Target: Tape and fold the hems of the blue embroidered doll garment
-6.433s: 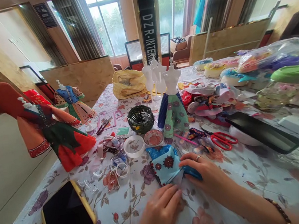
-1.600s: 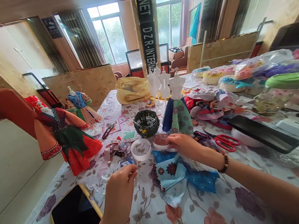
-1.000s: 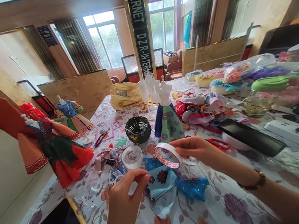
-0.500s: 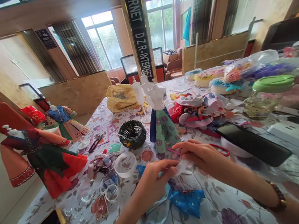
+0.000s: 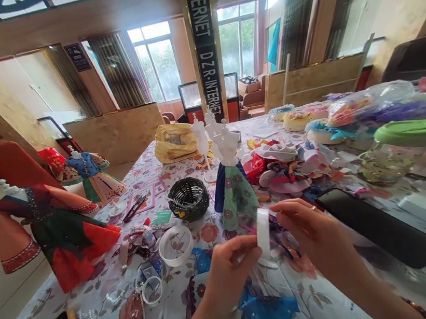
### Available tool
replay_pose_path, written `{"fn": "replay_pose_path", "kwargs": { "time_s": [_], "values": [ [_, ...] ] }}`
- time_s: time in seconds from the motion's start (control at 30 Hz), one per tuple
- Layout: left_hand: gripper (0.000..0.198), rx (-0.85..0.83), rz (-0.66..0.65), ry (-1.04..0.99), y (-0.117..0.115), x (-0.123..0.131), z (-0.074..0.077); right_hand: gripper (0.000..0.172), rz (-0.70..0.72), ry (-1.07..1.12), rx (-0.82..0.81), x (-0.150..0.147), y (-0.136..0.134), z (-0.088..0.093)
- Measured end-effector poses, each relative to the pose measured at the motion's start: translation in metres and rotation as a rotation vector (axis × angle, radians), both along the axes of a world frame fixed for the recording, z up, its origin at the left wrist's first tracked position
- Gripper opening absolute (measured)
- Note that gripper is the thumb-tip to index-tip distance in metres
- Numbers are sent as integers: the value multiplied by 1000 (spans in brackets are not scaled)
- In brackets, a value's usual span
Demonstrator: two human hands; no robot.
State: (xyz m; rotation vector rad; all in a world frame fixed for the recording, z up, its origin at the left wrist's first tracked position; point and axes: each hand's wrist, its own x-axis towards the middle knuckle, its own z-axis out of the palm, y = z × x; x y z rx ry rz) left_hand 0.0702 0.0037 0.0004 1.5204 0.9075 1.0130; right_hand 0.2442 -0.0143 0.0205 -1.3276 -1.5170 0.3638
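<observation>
A roll of white tape (image 5: 263, 234) stands on edge, pinched between the thumb and fingers of my left hand (image 5: 227, 270). Just right of the roll's top edge is my right hand (image 5: 319, 234), its fingers bent and drawn together; whether they hold the tape's end cannot be made out. Shiny blue fabric (image 5: 271, 313) lies on the table under my hands. Straight ahead stands a small white dress form (image 5: 228, 147) wearing a green flowered skirt (image 5: 237, 198) with dark blue behind it.
Left of centre are a black woven basket (image 5: 188, 199), a wide white ring (image 5: 175, 245) and beads. Dressed doll forms stand at the left, including one in a red and green gown (image 5: 56, 237). On the right lie fabric scraps (image 5: 279, 161), a phone (image 5: 379, 226) and a green-lidded jar (image 5: 400, 150).
The tape roll has come upright into clear view in my left hand. My right hand has shifted right and down a little. The camera view has tilted slightly.
</observation>
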Motion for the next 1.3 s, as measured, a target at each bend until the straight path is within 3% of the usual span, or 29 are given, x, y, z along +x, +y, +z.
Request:
{"fn": "replay_pose_path", "kwargs": {
  "time_s": [0.1,0.17,0.33,0.5,0.7,0.93,1.03,1.13,1.3],
  "values": [
    [11,122,195,48,-3,-1,-6,18,137,161,-191,-5,-5,2],
    [11,190,255,79,-5,-3,-13,18,228,234,-259,-12,-9,0],
    [13,490,352,153,-7,-8,-25,16,205,272,-133,-26,-13,-8],
    [12,749,414,223,-11,-9,-24,17,190,228,-72,-26,-15,-13],
    [24,906,353,288,-9,-16,-26,18,201,197,-2,-26,-14,-15],
    [33,1102,115,416,-6,-29,-28,6,154,213,-14,-27,-11,-18],
    [33,1033,150,421,-8,-23,-25,14,93,125,7,-27,-11,-19],
    [27,828,196,420,-12,-15,-21,19,46,15,86,-28,-12,-19],
    [37,364,36,204,-15,-12,-16,17,42,-90,131,-29,-14,-22]
  ]
}}
